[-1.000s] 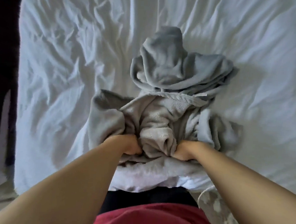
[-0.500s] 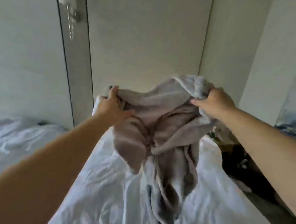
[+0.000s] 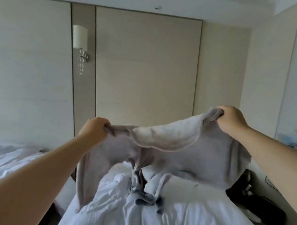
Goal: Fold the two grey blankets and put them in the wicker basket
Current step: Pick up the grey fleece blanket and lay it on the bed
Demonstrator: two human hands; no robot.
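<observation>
Beige wall panels [image 3: 147, 68] stood behind the bed [image 3: 181, 220], which was covered with a wrinkled white sheet and filled the lower middle of the head view. Above the far left corner of the bed, a wall lamp [image 3: 80, 37] with a white shade hung on a narrow darker strip of the wall. To the left of the bed lay a second bed [image 3: 10, 164], also with white bedding. To the right of the bed, some dark things [image 3: 255, 207] lay low beside it; what they were could not be told. A framed picture [image 3: 294, 104] hung on the wall to the right of the bed.

One grey blanket [image 3: 185, 149] was held up in the air above the bed, stretched between both hands. The left hand [image 3: 95, 130] had its fingers curled tightly around one bunched end. The right hand [image 3: 230, 121], a little higher, gripped the other end in the same way. The two hands were well apart. From the middle of the blanket a twisted part hung down and touched the sheet of the bed, where it ended in a dark crumpled bundle [image 3: 144, 199]. Whether this bundle belonged to the same blanket or to the other one could not be told. A long flap hung down under the left hand, with its tip near the left edge of the bed.
</observation>
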